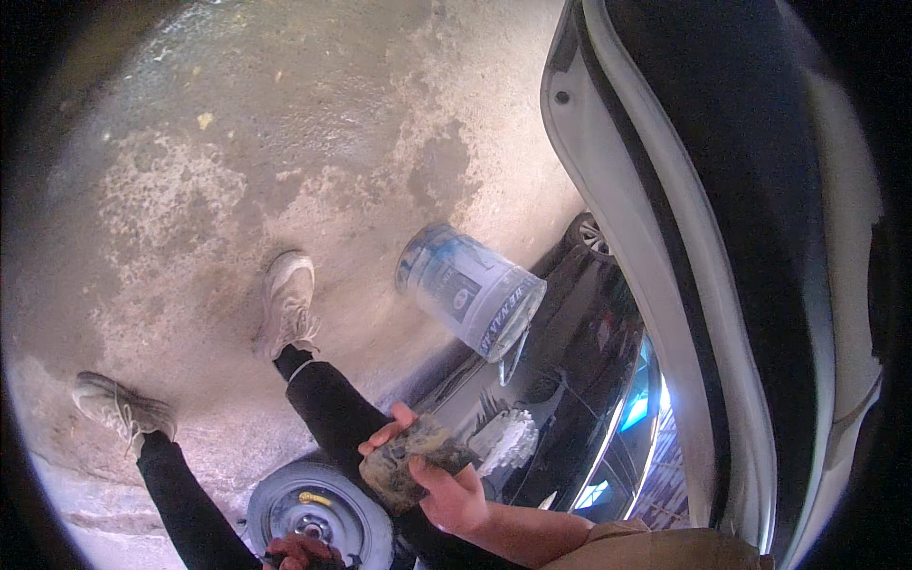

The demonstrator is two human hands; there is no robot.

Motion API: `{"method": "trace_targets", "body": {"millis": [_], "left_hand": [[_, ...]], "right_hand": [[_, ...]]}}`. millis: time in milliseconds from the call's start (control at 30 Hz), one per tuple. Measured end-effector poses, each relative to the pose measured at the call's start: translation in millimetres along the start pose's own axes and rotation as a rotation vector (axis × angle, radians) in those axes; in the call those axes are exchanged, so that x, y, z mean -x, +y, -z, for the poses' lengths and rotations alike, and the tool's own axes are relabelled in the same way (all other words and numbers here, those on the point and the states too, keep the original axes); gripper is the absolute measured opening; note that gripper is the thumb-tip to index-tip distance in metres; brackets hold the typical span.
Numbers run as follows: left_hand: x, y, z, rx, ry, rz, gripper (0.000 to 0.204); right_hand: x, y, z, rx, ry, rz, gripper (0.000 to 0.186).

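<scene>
Your left hand (pixel 299 553), shadowed and cut off by the lower edge, overlaps the wheel (pixel 274 499); whether it grips anything cannot be told. Your right hand (pixel 454 499) clamps a grimy, sponge-like block (pixel 404 465) before your dark-trousered leg (pixel 332 404), hiding part of it.

Floor area: worn concrete floor (pixel 361 123), stained.
Dark damp patches (pixel 442 169) and paler areas mark the surface; a wet sheen extends toward the floor's upper left corner. A dark car (pixel 589 328) borders the right edge; bluish-white light (pixel 639 404) shows beside it.
</scene>
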State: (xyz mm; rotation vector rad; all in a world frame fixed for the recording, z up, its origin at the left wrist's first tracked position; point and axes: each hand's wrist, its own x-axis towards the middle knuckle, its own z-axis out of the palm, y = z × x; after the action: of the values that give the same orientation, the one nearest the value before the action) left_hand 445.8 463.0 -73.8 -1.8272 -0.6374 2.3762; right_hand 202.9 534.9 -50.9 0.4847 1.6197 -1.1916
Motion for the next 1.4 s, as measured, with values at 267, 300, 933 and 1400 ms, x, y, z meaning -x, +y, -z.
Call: {"method": "trace_targets", "body": {"millis": [267,300,933,1400], "left_hand": [[-12,7,-12,-0.028,0.013,0.049,0.023],[-14,7,-15,-0.046,0.034,0.059,0.023],[-49,-9,-63,-0.205,0.172,0.133,0.021],[-86,-45,-61,-0.367,0.348,0.120,0.015]], "right_hand": [[-14,-3,7,-0.213,0.020,0.032,0.055],[-15,-4,6,-0.186,0.032,-0.020,0.055],[-36,-38,22,-0.429,0.137,-0.234,0.034],[-29,-52,53,-0.539,0.105,-0.188,0.028]]}}
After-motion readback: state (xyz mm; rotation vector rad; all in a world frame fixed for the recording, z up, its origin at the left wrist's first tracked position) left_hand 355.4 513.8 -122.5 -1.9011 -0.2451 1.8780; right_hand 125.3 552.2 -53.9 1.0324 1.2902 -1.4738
